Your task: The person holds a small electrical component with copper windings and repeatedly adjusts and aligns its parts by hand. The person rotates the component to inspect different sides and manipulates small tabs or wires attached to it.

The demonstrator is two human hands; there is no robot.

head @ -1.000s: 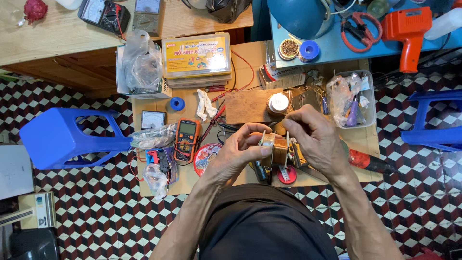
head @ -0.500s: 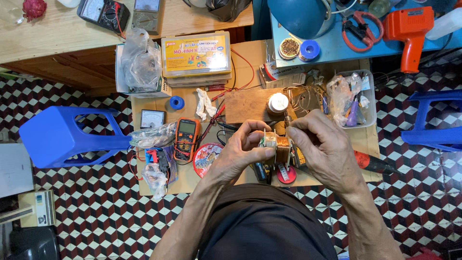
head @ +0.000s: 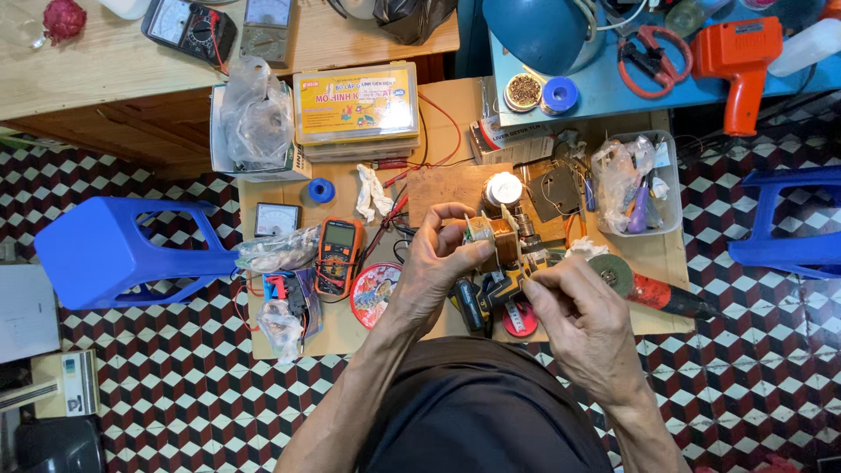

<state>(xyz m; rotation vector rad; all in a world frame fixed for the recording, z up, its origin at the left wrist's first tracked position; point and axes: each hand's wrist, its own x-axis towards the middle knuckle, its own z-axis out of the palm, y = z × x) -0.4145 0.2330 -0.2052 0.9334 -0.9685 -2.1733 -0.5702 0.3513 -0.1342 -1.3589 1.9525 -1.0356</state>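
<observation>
- Above the low wooden work board (head: 289,342), the left hand (head: 438,263) grips a small transformer (head: 492,238), a brown block with metal plates, thumb and fingers curled tight around its left side.
- The transformer is held up off the board, just below a white round-topped object (head: 504,187) and above a cordless drill (head: 482,293) that lies on the board.
- The right hand (head: 583,315) is apart from the transformer, lower and to its right; its fingertips are pinched together, and whether they hold a thin wire cannot be told.
- Behind the right hand lies an angle grinder (head: 648,287) with a grey disc and dark red body.
- Left of the left hand sit a round red tin lid (head: 372,293) and an orange-edged digital multimeter (head: 337,254).
- Further left are a small panel meter (head: 276,219) and a clear plastic bag (head: 276,250).
- At the board's top edge lies a stack of yellow-lidded flat boxes (head: 355,109).
- A clear plastic tub (head: 673,188) of small tools stands at the right of the board.
- A blue plastic stool (head: 123,250) lies tipped on the chequered floor (head: 175,394).
</observation>
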